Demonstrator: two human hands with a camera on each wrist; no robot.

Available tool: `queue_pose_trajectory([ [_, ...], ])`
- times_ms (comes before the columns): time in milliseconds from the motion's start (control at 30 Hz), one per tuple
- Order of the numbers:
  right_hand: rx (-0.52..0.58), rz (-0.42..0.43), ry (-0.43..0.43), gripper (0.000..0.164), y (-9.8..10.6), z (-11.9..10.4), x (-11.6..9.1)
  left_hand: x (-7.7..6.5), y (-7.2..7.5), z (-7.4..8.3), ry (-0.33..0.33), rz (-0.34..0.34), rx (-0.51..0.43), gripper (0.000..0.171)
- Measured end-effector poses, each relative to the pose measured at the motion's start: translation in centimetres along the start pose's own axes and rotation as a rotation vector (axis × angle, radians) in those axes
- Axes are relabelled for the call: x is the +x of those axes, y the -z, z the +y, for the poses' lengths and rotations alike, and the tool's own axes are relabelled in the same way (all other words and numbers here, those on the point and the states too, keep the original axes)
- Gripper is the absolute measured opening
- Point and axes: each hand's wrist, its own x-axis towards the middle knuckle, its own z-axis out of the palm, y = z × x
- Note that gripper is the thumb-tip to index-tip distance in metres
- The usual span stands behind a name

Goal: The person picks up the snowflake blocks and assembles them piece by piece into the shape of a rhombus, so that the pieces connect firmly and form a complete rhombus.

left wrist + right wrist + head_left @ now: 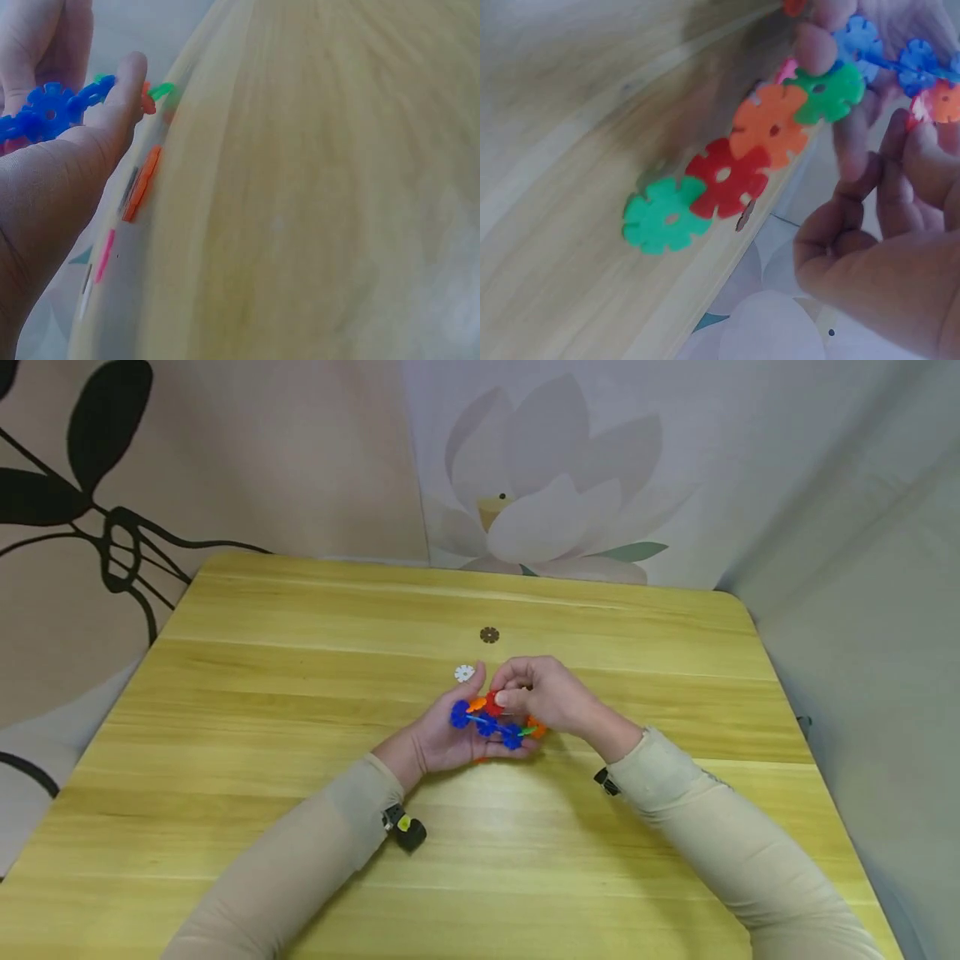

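Observation:
My left hand (442, 735) is palm up above the table, thumb raised, holding a chain of interlocking notched plastic discs (486, 724). Blue discs (51, 111) lie along the palm. Past its fingertips the chain runs on through a green disc (829, 94), an orange disc (771, 127), a red disc (726, 178) and an end green disc (666, 216). With thumb and index finger, my right hand (551, 693) pinches another red disc (492, 703), next to an orange disc (477, 703) beside the blue ones. Fingers partly hide the pinched disc.
A white disc (464, 673) lies on the wooden table (300, 610) just beyond the left thumb, and a brown disc (489, 635) farther back. Low in the left wrist view, a pink disc (106, 255) shows edge-on near an orange one (142, 184). A curtain-like backdrop (337, 468) hangs behind.

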Motion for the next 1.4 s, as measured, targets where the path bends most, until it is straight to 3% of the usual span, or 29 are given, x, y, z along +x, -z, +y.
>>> queue_pose_trajectory([
  [100,-0.019,0.009,0.017,0.005,0.1,0.5,0.1,0.2,0.1,0.0,0.014,-0.011,0.006,0.084],
  [367,0.000,0.047,0.001,0.007,0.8,1.1,0.2,0.0,0.5,0.1,0.065,0.016,0.016,0.103],
  [667,0.014,0.021,0.023,0.007,0.2,1.4,0.2,-0.3,0.6,-0.1,0.039,0.052,0.032,0.077],
  [933,0.008,0.039,0.067,0.005,-0.2,1.1,-0.4,-0.1,0.3,-0.4,0.026,0.074,0.111,0.076],
  [1300,0.039,0.058,0.127,0.004,-0.7,1.0,-0.4,-0.1,0.2,-0.5,0.018,0.042,0.091,0.076],
  [1400,0.058,0.053,0.120,0.004,-0.8,1.0,-0.3,-0.2,0.1,-0.4,0.026,0.064,0.063,0.081],
])
